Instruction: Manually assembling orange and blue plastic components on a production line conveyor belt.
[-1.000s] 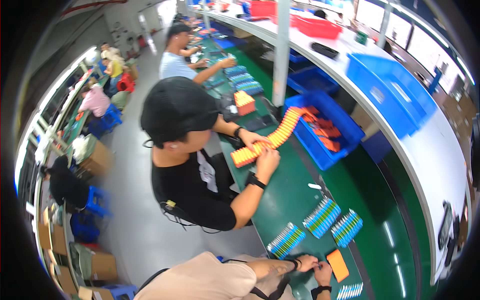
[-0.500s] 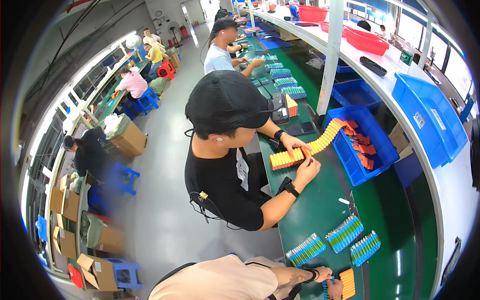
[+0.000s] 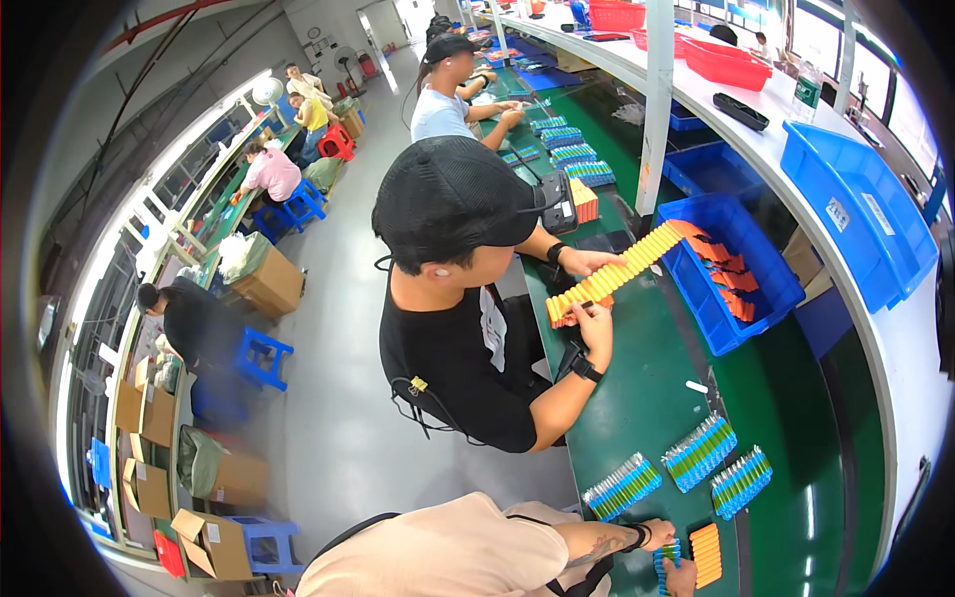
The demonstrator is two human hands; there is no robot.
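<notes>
My own arms show only at the bottom edge, coming from a beige shirt. My left hand [image 3: 657, 533], with a dark wristband, rests on the green bench beside a short row of blue cylinder cells [image 3: 665, 555]. My right hand [image 3: 682, 577] curls over the lower end of that row, half cut off by the picture's rim. An orange ridged holder [image 3: 706, 553] lies just right of both hands. The left hand's grip is too small to read.
A co-worker in a black cap [image 3: 453, 199] sits close ahead, both hands on a long orange strip [image 3: 617, 277] reaching into a blue bin [image 3: 731, 318]. Three rows of blue cells [image 3: 701, 453] lie on the green bench [image 3: 647, 388]. More workers sit farther along; cardboard boxes [image 3: 214, 542] stand on the left.
The view has swung, so the co-worker now sits larger and nearer the centre. That person's hands have shifted along the orange strip. My hands stay low by the blue cells and orange holder.
</notes>
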